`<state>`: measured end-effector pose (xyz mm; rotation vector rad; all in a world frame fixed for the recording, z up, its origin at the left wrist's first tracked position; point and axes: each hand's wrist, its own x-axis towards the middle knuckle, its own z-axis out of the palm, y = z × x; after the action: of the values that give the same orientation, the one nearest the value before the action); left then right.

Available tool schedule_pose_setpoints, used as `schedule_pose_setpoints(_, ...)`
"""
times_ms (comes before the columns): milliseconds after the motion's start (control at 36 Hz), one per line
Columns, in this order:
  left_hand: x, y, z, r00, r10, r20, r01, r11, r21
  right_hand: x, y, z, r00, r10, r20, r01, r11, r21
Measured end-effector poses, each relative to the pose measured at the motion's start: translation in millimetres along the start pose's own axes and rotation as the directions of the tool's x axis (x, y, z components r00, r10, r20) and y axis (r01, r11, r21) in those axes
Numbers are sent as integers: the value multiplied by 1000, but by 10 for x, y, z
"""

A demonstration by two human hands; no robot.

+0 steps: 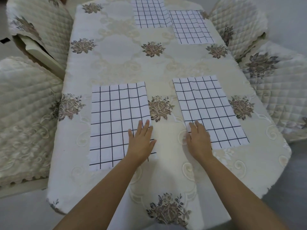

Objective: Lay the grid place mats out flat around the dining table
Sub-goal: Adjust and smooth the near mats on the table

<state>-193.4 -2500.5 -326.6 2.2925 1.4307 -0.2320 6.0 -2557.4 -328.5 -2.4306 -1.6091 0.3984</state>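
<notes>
Dining table [272,146] w/ cream floral cloth [126,60]. 4 grid mats flat on it: near-left mat [116,117], near-right mat [209,107] (well apart), far-centre mat [150,13] & far-right mat [191,27], edges touching.

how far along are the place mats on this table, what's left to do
Done: the far middle mat and far right mat lie flat on the table, corners meeting. In hand: the left hand presses flat on the near left mat, the right hand on the edge of the near right mat. Left: probably little; perhaps spacing the far pair apart.

Four mats [116,122] [212,110] [151,12] [191,27], four chairs [41,22] [21,105] [237,17] [282,97], two hands [141,141] [198,140]
</notes>
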Motion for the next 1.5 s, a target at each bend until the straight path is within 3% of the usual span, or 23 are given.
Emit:
schedule_pose_setpoints(111,154,76,-40,998,-52,-34,53,998,14,195,97,-42,1000,-26,6,26,1000,10)
schedule_pose_setpoints(250,308,92,45,993,-117,-12,118,991,63,380,221,-57,992,-58,112,66,995,-70)
schedule_pose_setpoints(361,308,105,174,985,-127,-120,138,986,91,381,356,57,966,-97,240,133,981,-139)
schedule_pose_setpoints(556,310,129,274,975,-139,-173,156,984,86,312,372,142,985,-120,126,138,979,-148)
schedule_pose_setpoints(750,318,277,91,976,-208,-63,212,976,57,335,375,193,987,-147,62,154,978,-139)
schedule_pose_setpoints(861,389,263,46,961,-167,-221,189,978,83,382,279,107,982,-184,-30,182,981,-72)
schedule_pose_setpoints(972,464,298,-47,918,-262,-297,284,958,33,442,177,80,967,-234,-97,232,972,-33)
schedule_pose_setpoints(1111,568,392,-238,895,-405,-186,413,911,6,460,152,126,965,-250,-83,248,968,-38)
schedule_pose_setpoints(1167,617,417,-274,866,-444,-231,462,887,27,468,168,143,960,-270,-80,266,962,-53)
schedule_pose_setpoints(1278,728,423,-214,867,-484,-115,490,871,27,477,184,154,953,-291,-84,286,956,-60)
schedule_pose_setpoints(1500,807,439,-174,853,-497,-158,504,864,4,464,190,161,958,-280,-56,276,959,-69)
